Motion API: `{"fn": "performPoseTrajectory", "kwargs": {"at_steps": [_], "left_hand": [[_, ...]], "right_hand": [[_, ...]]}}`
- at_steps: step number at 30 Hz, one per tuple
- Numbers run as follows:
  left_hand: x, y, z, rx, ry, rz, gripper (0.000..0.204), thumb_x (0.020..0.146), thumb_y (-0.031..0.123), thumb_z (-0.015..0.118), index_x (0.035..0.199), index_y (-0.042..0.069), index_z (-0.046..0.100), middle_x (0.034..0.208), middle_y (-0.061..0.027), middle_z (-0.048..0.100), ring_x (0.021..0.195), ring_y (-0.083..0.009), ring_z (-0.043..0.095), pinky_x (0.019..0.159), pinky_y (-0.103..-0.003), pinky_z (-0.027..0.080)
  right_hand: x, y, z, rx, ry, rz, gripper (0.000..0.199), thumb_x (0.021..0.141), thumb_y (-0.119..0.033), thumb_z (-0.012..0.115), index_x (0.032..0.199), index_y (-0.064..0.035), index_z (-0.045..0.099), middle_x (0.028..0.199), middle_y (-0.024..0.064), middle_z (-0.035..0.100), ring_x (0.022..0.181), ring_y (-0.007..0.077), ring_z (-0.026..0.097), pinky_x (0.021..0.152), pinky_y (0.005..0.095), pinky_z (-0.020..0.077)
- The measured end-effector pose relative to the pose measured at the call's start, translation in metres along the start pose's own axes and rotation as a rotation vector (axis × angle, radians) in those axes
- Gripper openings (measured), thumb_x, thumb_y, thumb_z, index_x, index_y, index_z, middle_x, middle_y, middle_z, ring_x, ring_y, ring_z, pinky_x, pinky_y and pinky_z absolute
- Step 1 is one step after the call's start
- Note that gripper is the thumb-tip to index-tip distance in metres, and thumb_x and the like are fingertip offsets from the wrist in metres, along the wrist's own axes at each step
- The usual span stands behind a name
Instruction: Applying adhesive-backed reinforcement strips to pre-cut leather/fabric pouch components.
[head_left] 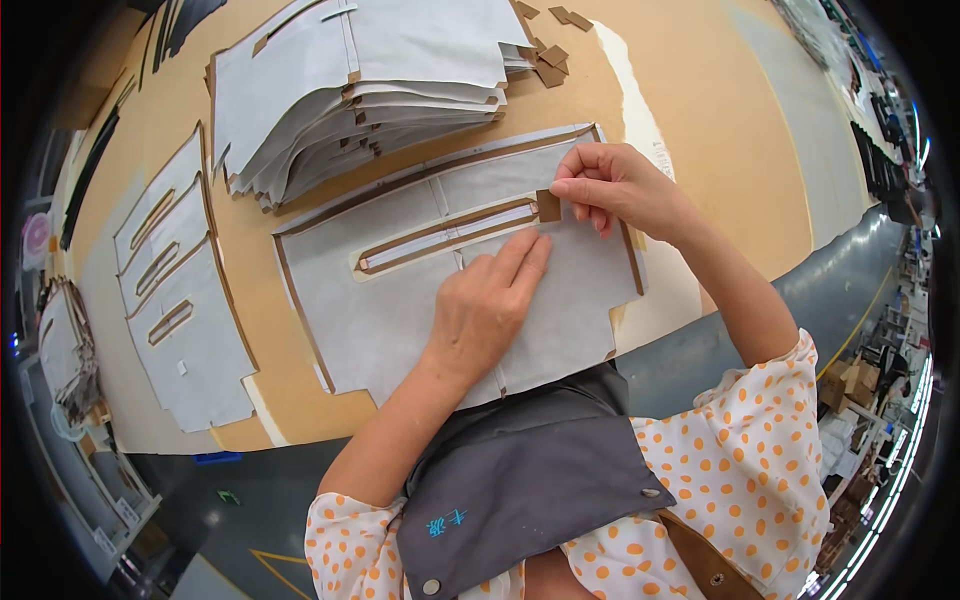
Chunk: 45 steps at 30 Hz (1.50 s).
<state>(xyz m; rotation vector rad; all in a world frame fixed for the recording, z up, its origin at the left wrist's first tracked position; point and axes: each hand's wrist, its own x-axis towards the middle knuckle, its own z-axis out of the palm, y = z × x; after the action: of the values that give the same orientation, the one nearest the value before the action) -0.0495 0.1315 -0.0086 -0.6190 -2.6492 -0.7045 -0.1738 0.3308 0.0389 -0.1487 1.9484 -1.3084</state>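
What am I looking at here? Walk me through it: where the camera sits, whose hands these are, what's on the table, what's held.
The camera sits on a person's head and looks down, so the edges bend. No machine here, only two bare hands. The left hand presses flat on a grey panel with a long slot, lying on the brown table. The right hand pinches a small brown patch at the slot's end. Behind lies a stack of grey panels, more brown patches beside it, and finished panels lie on the left.
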Motion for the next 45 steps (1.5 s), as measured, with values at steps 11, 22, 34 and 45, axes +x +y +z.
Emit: {"fn": "performPoseTrajectory", "kwargs": {"at_steps": [11, 22, 34, 45], "left_hand": [[-0.002, 0.0, -0.001, 0.038, -0.028, -0.023, 0.028, 0.081, 0.013, 0.077, 0.108, 0.012, 0.073, 0.113, 0.005, 0.067, 0.067, -0.011, 0.062, 0.059, -0.027, 0.052], [-0.001, 0.0, -0.004, 0.037, -0.05, -0.018, 0.031, 0.08, 0.01, 0.073, 0.111, 0.012, 0.072, 0.12, 0.0048, 0.066, 0.065, -0.0105, 0.059, 0.058, -0.026, 0.051], [0.0, 0.002, -0.004, 0.036, -0.068, -0.025, 0.029, 0.081, 0.01, 0.071, 0.11, 0.01, 0.071, 0.125, 0.0028, 0.067, 0.063, -0.011, 0.058, 0.057, -0.026, 0.051], [-0.001, 0.001, -0.006, 0.035, -0.083, -0.032, 0.035, 0.078, 0.008, 0.066, 0.113, 0.01, 0.069, 0.129, 0.0006, 0.066, 0.064, -0.0124, 0.059, 0.056, -0.027, 0.051]], "right_hand": [[0.01, -0.005, 0.005, -0.058, -0.006, 0.058, 0.023, 0.099, -0.026, 0.064, 0.089, -0.0054, 0.063, 0.066, -0.0006, 0.06, 0.05, 0.0062, 0.054, 0.049, 0.0224, 0.0449], [0.011, -0.003, 0.008, -0.085, 0.008, 0.038, 0.022, 0.1, -0.023, 0.063, 0.09, -0.0037, 0.063, 0.066, 0.0002, 0.061, 0.05, 0.0064, 0.054, 0.048, 0.0228, 0.0454], [0.011, 0.0, 0.012, -0.108, 0.037, 0.02, 0.019, 0.101, -0.023, 0.063, 0.092, -0.0058, 0.062, 0.064, -0.0026, 0.058, 0.048, 0.0032, 0.049, 0.046, 0.0194, 0.0387], [0.008, -0.006, 0.018, -0.197, 0.106, 0.035, 0.019, 0.098, -0.022, 0.063, 0.092, -0.0039, 0.063, 0.065, 0.001, 0.061, 0.05, 0.0073, 0.053, 0.048, 0.0239, 0.0437]]}}
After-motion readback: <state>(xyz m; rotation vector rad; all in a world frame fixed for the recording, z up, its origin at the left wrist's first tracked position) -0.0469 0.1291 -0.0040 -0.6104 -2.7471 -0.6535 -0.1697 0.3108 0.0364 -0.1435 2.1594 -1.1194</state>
